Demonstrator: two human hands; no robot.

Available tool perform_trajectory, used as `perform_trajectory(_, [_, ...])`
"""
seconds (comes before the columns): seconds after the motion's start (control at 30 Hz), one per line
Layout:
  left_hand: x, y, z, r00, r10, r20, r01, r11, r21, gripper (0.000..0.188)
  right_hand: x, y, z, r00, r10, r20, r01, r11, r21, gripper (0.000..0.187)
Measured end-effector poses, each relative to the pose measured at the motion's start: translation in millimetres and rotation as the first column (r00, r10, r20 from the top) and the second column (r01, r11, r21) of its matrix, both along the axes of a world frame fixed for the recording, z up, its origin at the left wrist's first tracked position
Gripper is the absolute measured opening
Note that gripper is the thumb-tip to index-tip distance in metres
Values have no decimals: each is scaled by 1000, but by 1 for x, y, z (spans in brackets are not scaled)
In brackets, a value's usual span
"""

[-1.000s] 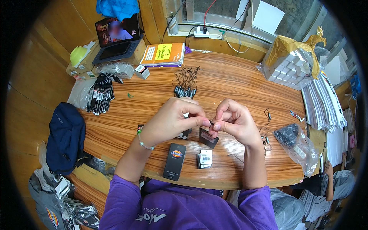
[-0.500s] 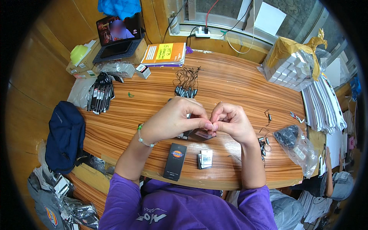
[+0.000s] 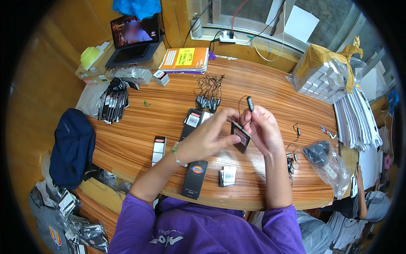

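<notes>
A small dark hang tag (image 3: 242, 142) is pinched between the thumb and fingers of my left hand (image 3: 207, 142), above the middle of the table. My right hand (image 3: 267, 129) grips a thin black string with a dark plastic seal (image 3: 250, 103) that sticks up above the fingertips. The string runs to the top edge of the tag. Below my left wrist lies a long black tag (image 3: 194, 179), with a short stack of white-labelled tags (image 3: 228, 175) to its right. More black tags (image 3: 191, 120) lie partly hidden behind my left hand, and a narrow labelled one (image 3: 159, 149) lies to its left.
A tangle of black strings with seals (image 3: 208, 99) lies beyond my hands. Loose strings (image 3: 291, 163), small pliers (image 3: 327, 132) and a plastic bag (image 3: 325, 165) lie at right. Bundled tags (image 3: 112, 101), a tablet (image 3: 135, 31) and a wrapped block of white boxes (image 3: 323, 78) stand farther back.
My hands have drawn slightly apart. The tag has turned upright, and the seal now shows above my right fingers. The narrow labelled tag left of my arm has come into sight.
</notes>
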State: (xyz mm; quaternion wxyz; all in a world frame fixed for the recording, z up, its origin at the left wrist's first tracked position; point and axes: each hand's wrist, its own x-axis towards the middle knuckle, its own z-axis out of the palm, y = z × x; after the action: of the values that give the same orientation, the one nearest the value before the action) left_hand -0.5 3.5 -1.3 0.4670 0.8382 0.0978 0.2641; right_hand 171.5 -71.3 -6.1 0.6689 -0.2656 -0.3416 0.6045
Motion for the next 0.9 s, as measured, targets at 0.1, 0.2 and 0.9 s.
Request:
perform_trajectory(0.1, [6, -15, -18, 996, 70, 52, -55, 969, -239, 56, -2, 3, -3, 990, 22, -140, -23, 1000, -1, 18])
perform_trajectory(0.2, [16, -25, -32, 967, 230, 109, -192, 940, -283, 68, -2, 6, -7, 975, 13, -222, -12, 1000, 6, 13])
perform_trajectory(0.9, [-63, 56, -59, 925, 305, -227, -375, 833, -407, 55, 14, 161, -15, 991, -41, 125, 60, 986, -156, 23])
